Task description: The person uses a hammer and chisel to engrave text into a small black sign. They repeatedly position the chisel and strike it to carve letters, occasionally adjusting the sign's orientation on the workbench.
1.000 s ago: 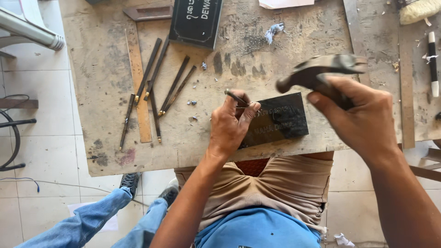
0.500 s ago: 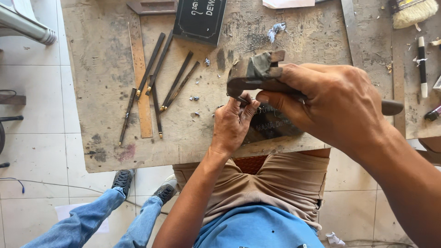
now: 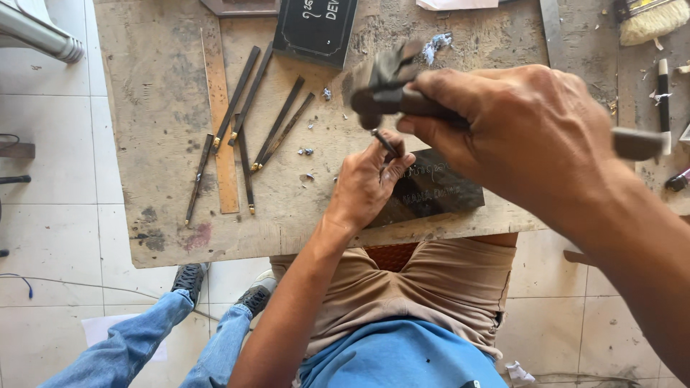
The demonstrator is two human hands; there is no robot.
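Blurred steel hammer (image 3: 392,79), clenched in right hand (image 3: 525,133) at upper centre, hangs over chisel (image 3: 386,143) pinched by left hand's (image 3: 370,183) fingers on dark slab (image 3: 431,190) at counter (image 3: 165,108) edge; off-line blow risks knuckles or gouged slab.

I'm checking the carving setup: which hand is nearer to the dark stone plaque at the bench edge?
Left. The left hand rests on the dark stone plaque, its fingers pinching a chisel. The right hand is raised above it, gripping a hammer, not touching it.
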